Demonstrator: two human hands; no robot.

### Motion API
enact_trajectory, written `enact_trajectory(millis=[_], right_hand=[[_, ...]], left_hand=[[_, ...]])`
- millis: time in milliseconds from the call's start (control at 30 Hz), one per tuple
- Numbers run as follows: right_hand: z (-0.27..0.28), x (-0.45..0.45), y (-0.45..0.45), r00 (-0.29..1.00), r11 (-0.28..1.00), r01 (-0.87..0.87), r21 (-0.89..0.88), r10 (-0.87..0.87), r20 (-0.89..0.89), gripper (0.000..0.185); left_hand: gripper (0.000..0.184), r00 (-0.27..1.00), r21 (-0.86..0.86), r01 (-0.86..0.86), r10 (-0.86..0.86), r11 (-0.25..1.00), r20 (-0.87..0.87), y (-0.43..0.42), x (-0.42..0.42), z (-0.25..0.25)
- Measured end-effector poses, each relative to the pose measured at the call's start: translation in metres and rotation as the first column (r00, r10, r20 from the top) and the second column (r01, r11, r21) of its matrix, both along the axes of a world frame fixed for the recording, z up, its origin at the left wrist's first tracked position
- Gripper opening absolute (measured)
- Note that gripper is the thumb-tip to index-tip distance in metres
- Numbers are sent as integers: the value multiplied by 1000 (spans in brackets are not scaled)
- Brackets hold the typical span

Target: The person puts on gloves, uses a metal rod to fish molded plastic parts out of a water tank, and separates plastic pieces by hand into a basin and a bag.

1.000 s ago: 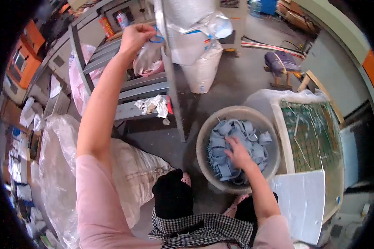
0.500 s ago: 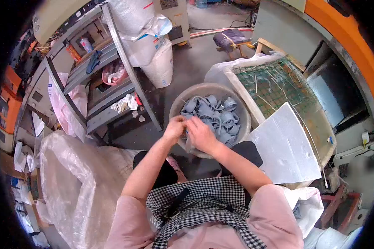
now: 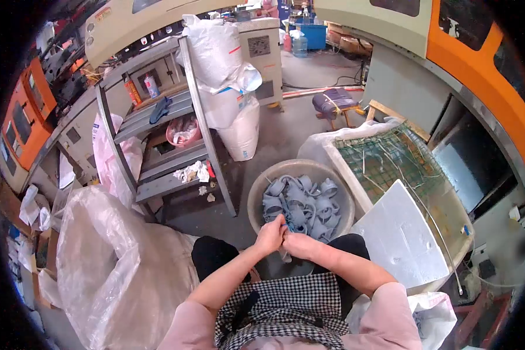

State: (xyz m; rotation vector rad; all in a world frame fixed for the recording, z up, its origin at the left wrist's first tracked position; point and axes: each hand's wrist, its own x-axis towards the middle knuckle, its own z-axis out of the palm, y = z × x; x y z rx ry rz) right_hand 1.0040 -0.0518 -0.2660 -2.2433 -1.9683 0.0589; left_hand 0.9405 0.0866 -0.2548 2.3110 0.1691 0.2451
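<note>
Grey floor (image 3: 287, 135) under a round tub (image 3: 347, 204), a white sack (image 3: 240, 135) and a large plastic bag (image 3: 149, 265).

- Above the tub (image 3: 255, 204): open air for you to pass through.
- Left of tub: floor strip (image 3: 243, 176), passable; metal rack (image 3: 169, 163) beyond bars you.
- Right of tub: white board (image 3: 399, 239), netted trough (image 3: 391, 163), blocking you.

One left hand (image 3: 270, 235) and one right hand (image 3: 300, 245) are showing; one tub (image 3: 254, 198) is holding grey parts (image 3: 297, 198) (overlapping too much for counting), and two cans (image 3: 151, 86) are standing on one rack (image 3: 209, 128).
</note>
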Motion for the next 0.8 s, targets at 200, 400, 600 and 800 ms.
enact_trajectory(millis=[200,400,600,800], right_hand=[[-56,21,5,718,934,343,-97,-327,-614,18],[-21,-7,35,-20,547,827,-129,-200,-980,15],[-6,-7,37,-157,547,830,-108,43,-987,17],[-43,17,53,-442,496,847,-193,453,-774,17]], left_hand=[[12,991,307,61,-95,950,97,-23,-11,7],[14,987,471,-53,-27,881,161,-21,-3,9],[14,983,517,-66,-34,853,183,-10,0,18],[13,979,162,-135,106,978,175,-24,-5,20]])
